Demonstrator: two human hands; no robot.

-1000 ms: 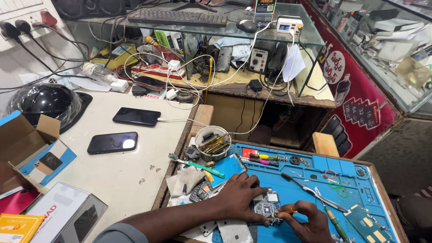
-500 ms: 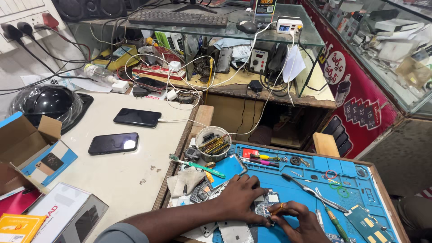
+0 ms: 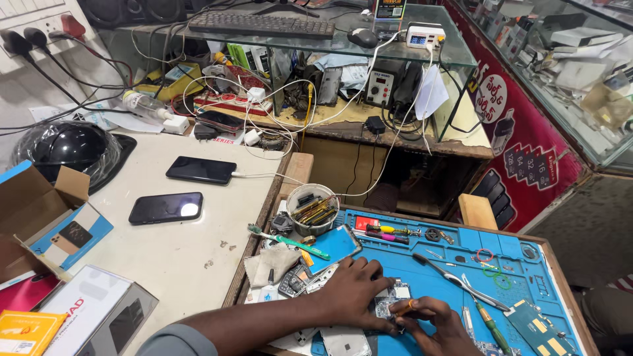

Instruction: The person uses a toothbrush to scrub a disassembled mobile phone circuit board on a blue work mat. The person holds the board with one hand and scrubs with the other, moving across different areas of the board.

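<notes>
L hand (image 3: pixel 353 293) flat, fingers spread, pinning the opened phone (image 3: pixel 390 307) on the blue repair mat (image 3: pixel 461 264). R hand (image 3: pixel 432 323) pinched shut on a small orange-tipped screwdriver (image 3: pixel 403 306) at phone's lower edge. Prob mid-unscrewing; next needs steady, straight-down pressure w/ tip seated.

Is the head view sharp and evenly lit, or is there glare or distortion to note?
Head view: sharp and evenly lit, with only soft shadows; a bright glare spot sits on the nearer phone; the left hand and right hand on the blue mat are crisp, cropped at the bottom edge; straight edges bow slightly near the corners.
</notes>
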